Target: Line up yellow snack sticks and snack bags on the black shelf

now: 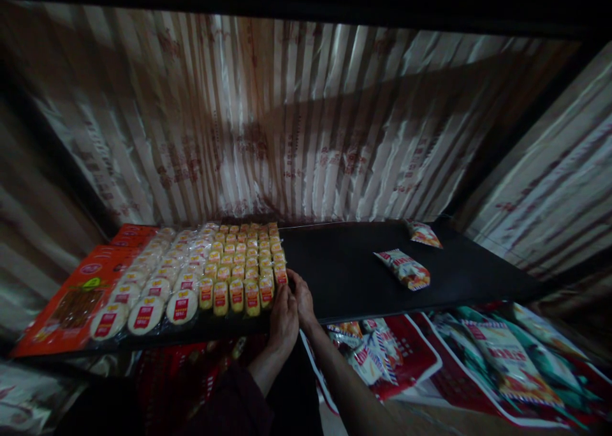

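Note:
At the front right corner of several rows of small yellow packaged cakes (238,294), my two hands meet on the shelf. My left hand (284,318) has its fingers closed around the front end of a yellow packaged cake (280,275) in the rightmost row. Pressed against the right side of that same cake is my right hand (303,297), fingers bent together. The fingertips are partly hidden behind the cakes and in shadow. Left of the yellow rows lie rows of round white packaged cakes (146,313) with red labels.
Orange flat packs (62,302) lie at the left end of the black shelf (329,264). Two loose snack bags, one nearer (405,269) and one farther back (423,234), rest on the right. Below are red sacks holding bags (507,359). A wrinkled printed sheet (306,117) hangs behind.

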`<state>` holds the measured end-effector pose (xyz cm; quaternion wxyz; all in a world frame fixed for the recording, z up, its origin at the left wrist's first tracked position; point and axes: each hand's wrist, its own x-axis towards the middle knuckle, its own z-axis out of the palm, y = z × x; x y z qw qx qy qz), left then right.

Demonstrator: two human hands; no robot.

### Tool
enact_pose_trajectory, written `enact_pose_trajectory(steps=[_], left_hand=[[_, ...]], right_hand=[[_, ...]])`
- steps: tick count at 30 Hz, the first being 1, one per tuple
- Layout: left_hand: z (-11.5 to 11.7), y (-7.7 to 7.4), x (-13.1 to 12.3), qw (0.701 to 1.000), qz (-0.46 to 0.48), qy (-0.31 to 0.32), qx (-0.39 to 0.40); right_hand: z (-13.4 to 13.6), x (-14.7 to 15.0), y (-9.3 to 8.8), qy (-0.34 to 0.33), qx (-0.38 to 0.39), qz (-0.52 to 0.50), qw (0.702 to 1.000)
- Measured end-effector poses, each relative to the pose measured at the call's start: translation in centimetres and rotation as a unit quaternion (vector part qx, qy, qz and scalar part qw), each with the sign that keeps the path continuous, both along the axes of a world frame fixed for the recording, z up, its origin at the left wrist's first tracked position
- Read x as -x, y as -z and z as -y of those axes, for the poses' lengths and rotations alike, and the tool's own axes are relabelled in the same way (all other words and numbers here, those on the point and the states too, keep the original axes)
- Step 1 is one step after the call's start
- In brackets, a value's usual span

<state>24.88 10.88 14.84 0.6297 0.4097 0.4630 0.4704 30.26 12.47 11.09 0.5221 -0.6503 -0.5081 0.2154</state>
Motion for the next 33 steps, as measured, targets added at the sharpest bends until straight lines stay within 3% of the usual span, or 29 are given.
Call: enact_pose_trajectory(steps=[7,16,21,26,33], left_hand=[[1.0,0.0,2.0,0.998,-0.060,-0.033,-0.012],[1.3,1.3,3.0,0.981,-0.176,-0.011,-0.082],[1.1,1.4,2.9,0.980,-0.178,-0.012,-0.082],[1.3,1.4,2.8,0.978,-0.191,-0.006,-0.087],[0.9,2.6,2.4,0.980,-0.173,-0.006,-0.103]], right_hand=[[-0.4,-0.4,0.3,-0.028,-0.021,-0.053,0.998],[-1.1,-0.5,0.7,0.008,-0.015,-0.110,0.994],[-1.5,0.0,0.9,-0.038,-0.012,-0.159,0.987],[-1.3,-0.1,0.7,-0.039,-0.015,-0.151,0.988],[-1.3,0.2,0.5,-0.066,-0.022,-0.184,0.981]])
